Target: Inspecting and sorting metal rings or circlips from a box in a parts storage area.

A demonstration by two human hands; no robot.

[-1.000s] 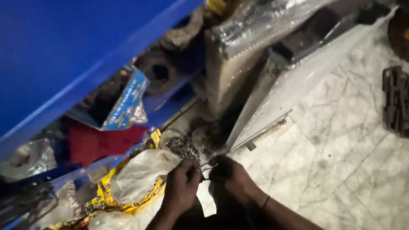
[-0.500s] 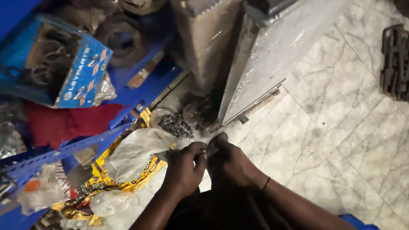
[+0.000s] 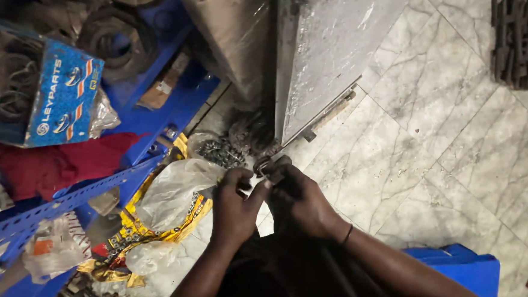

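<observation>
My left hand (image 3: 235,204) and my right hand (image 3: 300,200) meet low in the middle of the head view, fingers pinched together around a small dark metal part (image 3: 267,165) that sticks out above the fingertips. How each hand grips it is partly hidden by the fingers. Just beyond the hands lies a heap of small dark metal pieces (image 3: 221,152) on the floor. A clear plastic bag over a yellow printed bag (image 3: 171,204) lies to the left of my left hand.
A blue metal shelf rack (image 3: 157,125) stands at left, with a blue parts box (image 3: 44,95), red cloth (image 3: 52,164) and dark rings (image 3: 116,38). A wrapped carton (image 3: 234,32) and a grey metal panel (image 3: 329,55) stand ahead. A blue stool (image 3: 462,273) is at right on the marble floor (image 3: 445,146).
The view has swung down and to the left, so the shelf contents show more fully. My hands stay together on the small part, a little higher in view.
</observation>
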